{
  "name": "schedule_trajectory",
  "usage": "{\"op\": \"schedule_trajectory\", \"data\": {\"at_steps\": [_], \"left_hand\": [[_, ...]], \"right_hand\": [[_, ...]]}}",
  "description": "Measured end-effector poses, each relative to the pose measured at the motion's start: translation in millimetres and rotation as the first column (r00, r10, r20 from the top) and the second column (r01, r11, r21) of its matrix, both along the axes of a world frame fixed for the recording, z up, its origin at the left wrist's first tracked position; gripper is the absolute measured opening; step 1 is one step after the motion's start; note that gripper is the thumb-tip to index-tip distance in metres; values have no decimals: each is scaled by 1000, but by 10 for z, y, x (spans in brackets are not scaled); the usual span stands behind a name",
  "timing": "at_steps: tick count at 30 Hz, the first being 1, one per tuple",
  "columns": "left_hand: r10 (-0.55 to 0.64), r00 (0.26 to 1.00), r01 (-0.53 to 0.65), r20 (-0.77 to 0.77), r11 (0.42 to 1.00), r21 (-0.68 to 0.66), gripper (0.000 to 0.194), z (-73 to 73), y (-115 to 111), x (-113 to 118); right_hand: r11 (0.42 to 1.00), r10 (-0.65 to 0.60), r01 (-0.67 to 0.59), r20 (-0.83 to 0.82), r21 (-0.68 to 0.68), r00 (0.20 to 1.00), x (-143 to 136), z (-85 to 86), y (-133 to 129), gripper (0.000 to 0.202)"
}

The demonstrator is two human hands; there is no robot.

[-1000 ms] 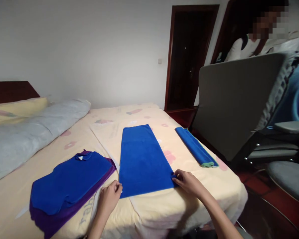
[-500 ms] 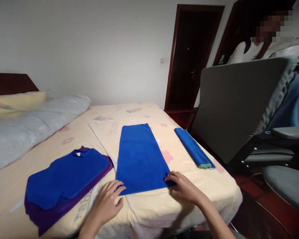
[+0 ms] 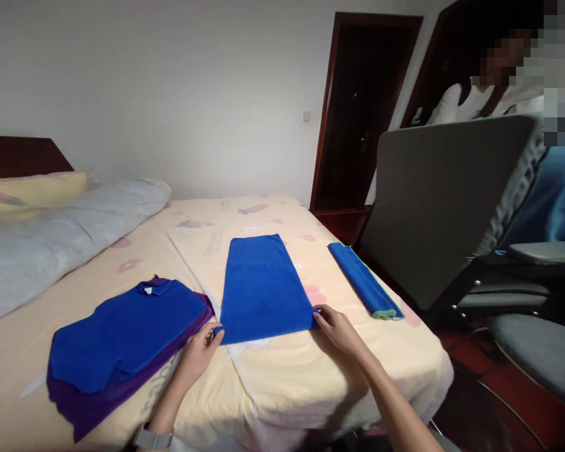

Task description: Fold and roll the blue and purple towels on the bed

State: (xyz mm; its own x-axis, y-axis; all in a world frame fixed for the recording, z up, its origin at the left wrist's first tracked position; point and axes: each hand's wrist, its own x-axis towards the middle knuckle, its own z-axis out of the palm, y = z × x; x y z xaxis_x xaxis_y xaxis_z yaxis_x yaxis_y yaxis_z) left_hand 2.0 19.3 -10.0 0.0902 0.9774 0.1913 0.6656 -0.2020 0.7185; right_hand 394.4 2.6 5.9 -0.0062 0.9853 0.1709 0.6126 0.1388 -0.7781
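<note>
A blue towel (image 3: 266,282) lies flat on the bed in front of me, its near edge running between my hands. At its near left corner, my left hand (image 3: 204,345) pinches the cloth between thumb and fingers. The near right corner is gripped by my right hand (image 3: 332,325) in the same way. To the left lies a folded blue shirt (image 3: 132,333) with a collar and a white tag, on top of a purple garment (image 3: 91,411). A rolled blue towel (image 3: 362,276) with green edging rests on the right side of the bed.
The bed (image 3: 292,389) has a pale yellow patterned sheet. A grey bolster (image 3: 75,235) and a yellow pillow (image 3: 37,188) lie at the left. Beyond the bed's right edge stands a grey chair (image 3: 447,201), with a person (image 3: 456,103) behind it.
Both hands have moved away from me with the towel's near edge, which now lies farther up the bed. My left hand has closed on its corner.
</note>
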Motion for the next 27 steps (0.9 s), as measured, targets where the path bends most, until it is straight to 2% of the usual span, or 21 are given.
{"op": "schedule_trajectory", "data": {"at_steps": [3,6,11,15,21,24,27], "left_hand": [[94,995,-94,26,996,-4,46,-67,128,19],[152,988,-151,20,988,-30,49,-109,162,33],[151,987,-146,57,985,-92,51,-165,182,35],[144,983,-132,116,985,-108,53,-195,231,20],[153,974,-147,168,988,-44,42,-168,203,70],[136,968,-135,212,991,-19,41,-129,180,108],[126,962,-129,240,992,-3,41,-52,131,120]], "right_hand": [[993,-108,106,-29,-43,994,-14,-72,110,44],[983,-159,157,-20,-91,987,-16,-99,137,44],[969,-198,180,-95,-167,976,-7,-142,150,40],[967,-193,157,-181,-198,964,8,-252,216,45],[986,-164,146,-291,-83,943,-34,-373,277,45],[990,-143,136,-317,-45,937,-38,-318,254,42],[994,-112,107,-354,-33,928,-9,-192,182,39]]}}
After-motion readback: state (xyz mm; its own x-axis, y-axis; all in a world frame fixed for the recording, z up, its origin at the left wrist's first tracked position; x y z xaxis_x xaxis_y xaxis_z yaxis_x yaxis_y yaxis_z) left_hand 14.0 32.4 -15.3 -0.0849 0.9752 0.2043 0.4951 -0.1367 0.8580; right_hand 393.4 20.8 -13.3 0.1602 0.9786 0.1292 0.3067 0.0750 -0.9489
